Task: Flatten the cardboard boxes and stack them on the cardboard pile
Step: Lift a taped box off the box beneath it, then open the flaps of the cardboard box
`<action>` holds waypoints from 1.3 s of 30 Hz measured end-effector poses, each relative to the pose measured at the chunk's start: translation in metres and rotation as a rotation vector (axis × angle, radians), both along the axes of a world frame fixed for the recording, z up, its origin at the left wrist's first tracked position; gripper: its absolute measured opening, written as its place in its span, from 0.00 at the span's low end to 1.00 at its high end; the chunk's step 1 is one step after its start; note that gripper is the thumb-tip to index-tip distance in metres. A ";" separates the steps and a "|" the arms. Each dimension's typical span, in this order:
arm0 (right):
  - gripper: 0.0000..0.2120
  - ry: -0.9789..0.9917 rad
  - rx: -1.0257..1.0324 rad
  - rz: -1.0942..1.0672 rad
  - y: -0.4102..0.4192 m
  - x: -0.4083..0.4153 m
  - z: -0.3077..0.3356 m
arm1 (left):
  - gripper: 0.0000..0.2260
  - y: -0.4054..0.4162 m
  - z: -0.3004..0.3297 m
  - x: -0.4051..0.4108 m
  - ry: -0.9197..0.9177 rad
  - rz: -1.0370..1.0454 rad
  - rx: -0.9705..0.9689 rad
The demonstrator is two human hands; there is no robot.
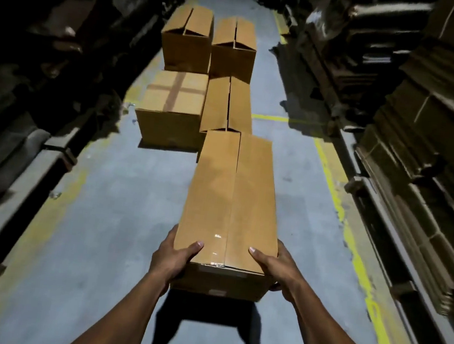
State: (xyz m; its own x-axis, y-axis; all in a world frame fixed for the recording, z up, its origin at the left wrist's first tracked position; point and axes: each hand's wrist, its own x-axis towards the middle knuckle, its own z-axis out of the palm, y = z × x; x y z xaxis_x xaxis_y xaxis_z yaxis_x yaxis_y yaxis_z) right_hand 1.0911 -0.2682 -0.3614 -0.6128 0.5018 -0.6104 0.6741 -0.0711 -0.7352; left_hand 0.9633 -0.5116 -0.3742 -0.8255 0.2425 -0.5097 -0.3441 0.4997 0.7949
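- Gripping held box [231,200] at near end w/ both hands, box raised off floor [102,214], long axis pointing away down aisle.
- Left hand [172,256] clamping near-left corner: thumb lying across top, fingers curling under/around side, mostly hidden.
- Right hand [277,265] clamping near-right corner: thumb on top, fingers wrapping round side & underneath.
- Showing closed top flaps, centre seam running lengthwise, clear tape glinting near the thumbs.
- Casting dark shadow on floor directly below the box & forearms.
- Sitting on floor further ahead: 4 more boxes in 2 rows, all still unflattened.
- Taped box [172,109] at near left, brown tape crossing its top.
- Near-right box [227,107] touching taped box's side, flaps closed w/ seam slightly parted; near edge hidden behind held box.
- Far-left box [187,37] & far-right box [234,48] standing just beside each other behind those two, top flaps slightly ajar.
- Flanking aisle at right: cardboard pile [425,109] of flat sheets, stacked high, dim.
- Running along floor at both sides: worn yellow lines [331,189].
- Left side too dark to make out.
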 end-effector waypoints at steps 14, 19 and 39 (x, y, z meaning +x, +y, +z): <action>0.45 -0.174 0.208 0.324 0.026 -0.048 -0.133 | 0.43 -0.004 -0.164 -0.026 0.062 -0.124 0.023; 0.73 -0.227 0.410 0.516 0.008 -0.081 -0.107 | 0.64 0.004 -0.150 -0.045 0.217 -0.412 -0.185; 0.12 -0.390 1.049 0.635 0.016 -0.086 -0.031 | 0.35 -0.045 -0.150 -0.060 0.026 0.476 0.455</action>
